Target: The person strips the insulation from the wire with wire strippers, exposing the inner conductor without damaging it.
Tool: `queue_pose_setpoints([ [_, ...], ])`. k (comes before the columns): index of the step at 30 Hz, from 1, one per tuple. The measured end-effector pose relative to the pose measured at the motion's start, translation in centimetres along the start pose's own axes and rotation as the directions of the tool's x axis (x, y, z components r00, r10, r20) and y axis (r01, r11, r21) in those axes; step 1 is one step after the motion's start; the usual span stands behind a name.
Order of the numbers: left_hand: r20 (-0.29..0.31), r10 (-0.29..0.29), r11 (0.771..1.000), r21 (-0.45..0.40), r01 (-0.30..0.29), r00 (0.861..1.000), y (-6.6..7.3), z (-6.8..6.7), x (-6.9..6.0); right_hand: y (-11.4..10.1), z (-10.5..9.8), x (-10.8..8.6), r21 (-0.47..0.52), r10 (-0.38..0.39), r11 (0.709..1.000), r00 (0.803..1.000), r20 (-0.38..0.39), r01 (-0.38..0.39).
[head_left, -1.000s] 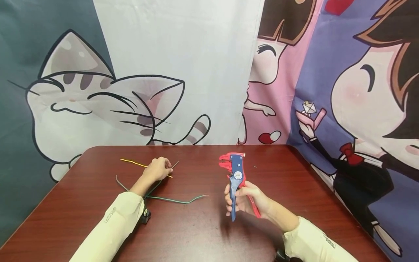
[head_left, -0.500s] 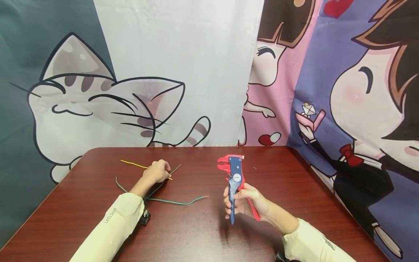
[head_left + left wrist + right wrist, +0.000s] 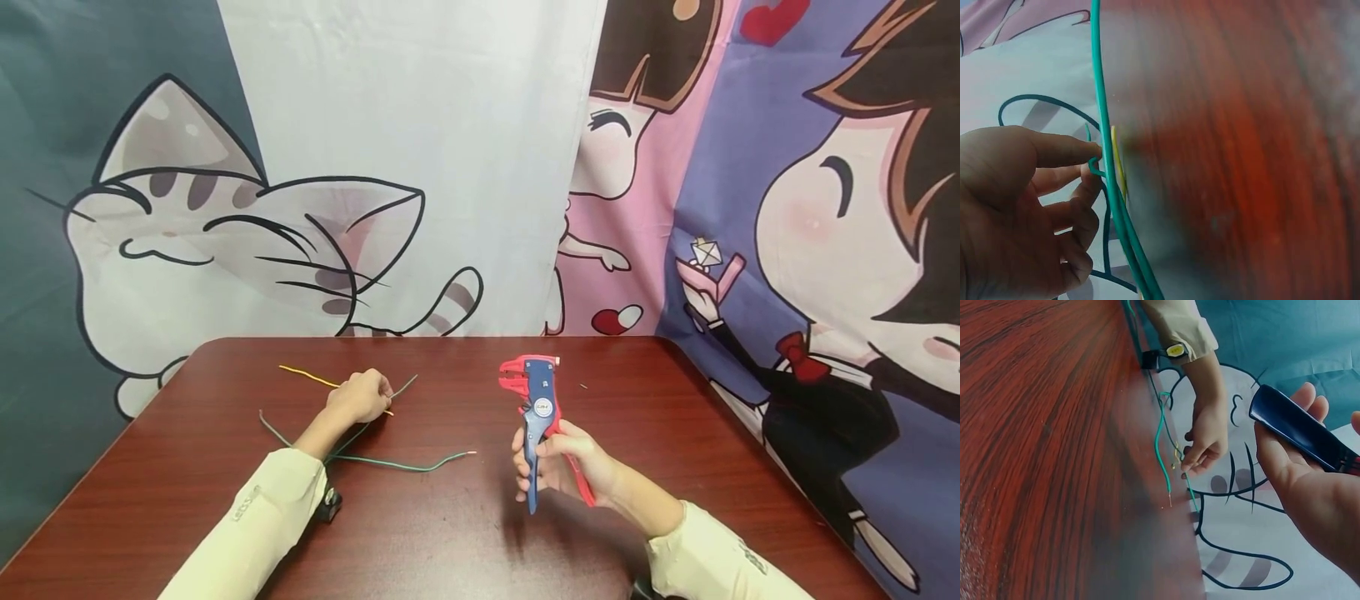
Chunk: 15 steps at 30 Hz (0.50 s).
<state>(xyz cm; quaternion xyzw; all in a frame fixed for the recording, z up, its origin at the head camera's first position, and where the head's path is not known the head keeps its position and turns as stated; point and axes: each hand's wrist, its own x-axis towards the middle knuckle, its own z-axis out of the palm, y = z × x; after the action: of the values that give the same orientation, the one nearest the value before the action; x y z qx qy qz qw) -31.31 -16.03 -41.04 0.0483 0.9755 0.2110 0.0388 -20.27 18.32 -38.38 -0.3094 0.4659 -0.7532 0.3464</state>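
Note:
My left hand [image 3: 360, 396] is low over the left part of the table, pinching a green wire [image 3: 1096, 167] between thumb and forefinger. One end of it sticks out past the fingers to the right. Below, a green wire length [image 3: 397, 463] with a bare copper tip lies on the table; the forearm hides where the green strands cross. Under the left hand runs a yellow wire [image 3: 309, 376], its middle covered. My right hand [image 3: 573, 460] grips a red and blue wire stripper [image 3: 542, 392] by its handles, upright above the table, with the stripper's head upward and apart from the wires.
The dark red wooden table [image 3: 712, 467] ends at a cartoon-printed cloth backdrop [image 3: 427, 100]. A tiny scrap [image 3: 583, 386] lies on the table beyond the stripper. A black wrist camera [image 3: 328, 505] is strapped under the left sleeve.
The green wire's end beyond my left hand has shifted slightly right, and the left hand has moved only a little. The right hand holds the wire stripper nearly still.

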Motion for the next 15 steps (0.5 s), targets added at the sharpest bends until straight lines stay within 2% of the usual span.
queue_pose_setpoints([
  [6, -0.030, 0.040, 0.999, -0.034, -0.041, 0.999, 0.1, -0.4, -0.5, 0.3, 0.1, 0.3, -0.017, -0.002, 1.000, 1.000, 0.001, 0.002],
  [9, -0.063, 0.069, 0.994, -0.079, -0.074, 0.996, 0.3, -0.5, -0.6, 0.4, 0.1, 0.4, -0.018, -0.006, 1.000, 1.000, 0.006, 0.006],
  [12, -0.091, 0.122, 0.976, -0.172, -0.136, 0.988, 0.7, -0.7, -0.9, 0.4, 0.2, 0.5, -0.014, -0.011, 1.000, 1.000, 0.005, 0.011],
  [15, -0.104, 0.152, 0.943, -0.283, -0.176, 0.983, 1.2, -0.8, -1.2, 0.4, 0.2, 0.5, -0.012, -0.013, 1.000, 1.000, 0.003, 0.013],
])
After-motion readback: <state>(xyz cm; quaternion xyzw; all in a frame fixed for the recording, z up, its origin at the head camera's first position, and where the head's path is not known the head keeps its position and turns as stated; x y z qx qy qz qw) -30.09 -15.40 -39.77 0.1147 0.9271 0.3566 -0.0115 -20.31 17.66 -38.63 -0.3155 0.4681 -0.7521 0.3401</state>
